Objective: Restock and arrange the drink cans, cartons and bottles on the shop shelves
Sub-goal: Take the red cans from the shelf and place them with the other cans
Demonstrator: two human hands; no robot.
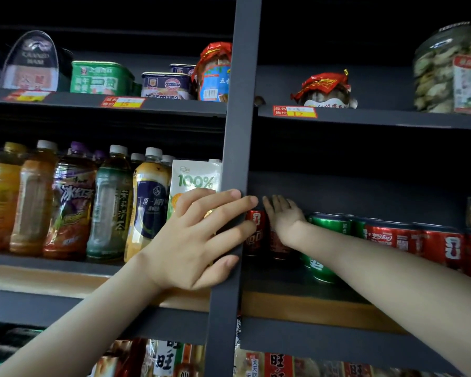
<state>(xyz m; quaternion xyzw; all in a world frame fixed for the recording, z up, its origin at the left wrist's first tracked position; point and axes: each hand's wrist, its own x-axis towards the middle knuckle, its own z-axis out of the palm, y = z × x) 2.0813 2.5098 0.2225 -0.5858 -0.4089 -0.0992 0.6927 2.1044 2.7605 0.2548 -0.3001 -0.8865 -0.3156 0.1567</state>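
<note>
Head view, red can (278, 244) beneath right hand (283, 217), fingers extended

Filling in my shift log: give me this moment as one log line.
left hand open, flat on shelf upright | right hand open, reaching among red cans | green cans alongside

Dark grey shelves (365, 119) flank a grey upright post (241, 104) in dim light.

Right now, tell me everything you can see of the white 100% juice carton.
The white carton stands upright, last in its row, against the dark post. It looks like coated card, with green 100% print, an orange fruit picture and a white cap on top. The left hand hides its lower half; contact is unclear.
</note>
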